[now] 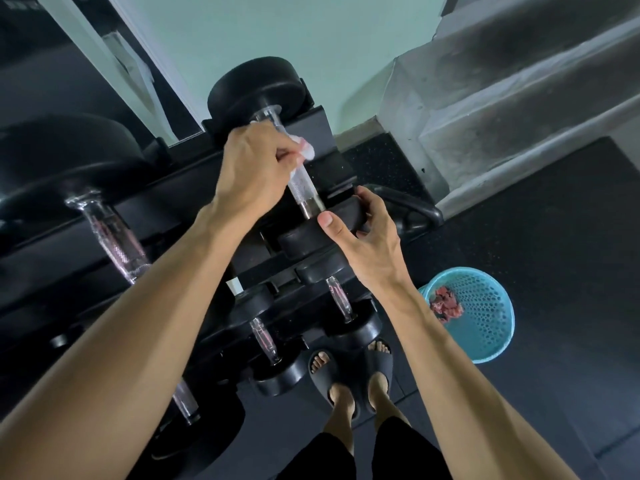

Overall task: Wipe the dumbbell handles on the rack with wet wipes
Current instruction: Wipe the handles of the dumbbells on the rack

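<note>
Nearest, the right hand [367,233] steadies the near head [311,233] of the top-tier dumbbell on the rack [180,209], fingers curled over its rim and thumb pressed flat. Just beyond, the left hand [254,164] clenches a wet wipe [304,150] around the handle [304,188]. That wipe looks thin, limp and slick, so it probably bunches unless wrapped and squeezed. The knurled steel should grip it well, and the heavy weight likely stays seated. Farther off, the far head [256,88] sits against the wall. Most of the wipe hides under the fingers, and I cannot identify the reddish scraps in the blue basket [485,327].
</note>
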`<state>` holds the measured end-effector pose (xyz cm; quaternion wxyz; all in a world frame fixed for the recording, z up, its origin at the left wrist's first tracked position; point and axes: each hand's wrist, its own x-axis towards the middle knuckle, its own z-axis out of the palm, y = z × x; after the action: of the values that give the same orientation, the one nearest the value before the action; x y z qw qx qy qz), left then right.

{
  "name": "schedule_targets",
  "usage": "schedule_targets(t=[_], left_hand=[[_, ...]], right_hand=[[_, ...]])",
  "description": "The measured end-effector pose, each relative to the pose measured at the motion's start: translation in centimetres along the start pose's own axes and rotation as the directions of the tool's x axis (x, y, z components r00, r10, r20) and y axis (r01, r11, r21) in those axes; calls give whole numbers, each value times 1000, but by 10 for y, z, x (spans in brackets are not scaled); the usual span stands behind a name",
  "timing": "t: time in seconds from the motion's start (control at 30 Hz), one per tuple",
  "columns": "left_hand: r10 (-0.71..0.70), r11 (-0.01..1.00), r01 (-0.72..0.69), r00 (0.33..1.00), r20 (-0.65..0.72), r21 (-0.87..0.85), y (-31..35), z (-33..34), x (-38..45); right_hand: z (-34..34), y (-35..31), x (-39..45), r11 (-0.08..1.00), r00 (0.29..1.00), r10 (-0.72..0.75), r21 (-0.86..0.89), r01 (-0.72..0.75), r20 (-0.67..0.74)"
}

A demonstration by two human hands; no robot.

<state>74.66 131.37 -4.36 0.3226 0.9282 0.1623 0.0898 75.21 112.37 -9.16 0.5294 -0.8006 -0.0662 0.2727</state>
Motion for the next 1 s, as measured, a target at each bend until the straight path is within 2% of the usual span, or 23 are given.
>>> schedule_targets(t=[0.1,0.13,0.2,0.3,0.37,0.5,0.57,0.63,0.67,0.77,0.8,0.83,0.9,1.0], left_hand=[[-18,999,8,969,248,43,10,6,-20],[-9,999,-7,957,290,54,11,9,-26],[25,997,-40,972,232,63,9,9,-26],[41,995,-41,999,-3,94,2,0,-4],[15,995,-8,997,-70,102,2,-3,1],[-70,995,62,992,104,78,13,6,-29],[-129,990,120,985,112,80,15,3,-45],[-183,983,183,981,55,19,17,-10,-58],[-212,977,213,977,29,-30,19,-17,-66],[-289,952,283,957,-36,-112,30,-35,-91],[-318,944,310,946,-62,-117,34,-39,-99],[-354,930,341,931,-88,-138,36,-42,-107],[-428,885,390,896,-116,-254,38,-48,-121],[-514,796,410,847,-137,-445,41,-55,-141]], right_hand=[[0,-1,0,1000,1000,17,7,-17,6],[-1,-2,1,1000,1000,13,7,-13,8],[-3,-5,1,1000,1000,10,-17,-10,27],[-10,-10,2,997,997,13,-74,-7,74],[-12,-13,1,997,996,15,-78,-8,93],[-14,-15,1,995,992,13,-100,0,123],[-16,-17,1,990,993,-26,-132,42,116],[-17,-21,-2,966,987,-144,-205,155,71],[-16,-26,-5,930,963,-268,-251,270,44],[-3,-39,-14,719,770,-634,-314,620,66],[4,-41,-17,672,719,-689,-289,681,93],[11,-44,-22,659,696,-707,-242,712,124],[23,-50,-31,698,707,-686,-119,706,171],[37,-53,-42,782,761,-610,14,623,220]])
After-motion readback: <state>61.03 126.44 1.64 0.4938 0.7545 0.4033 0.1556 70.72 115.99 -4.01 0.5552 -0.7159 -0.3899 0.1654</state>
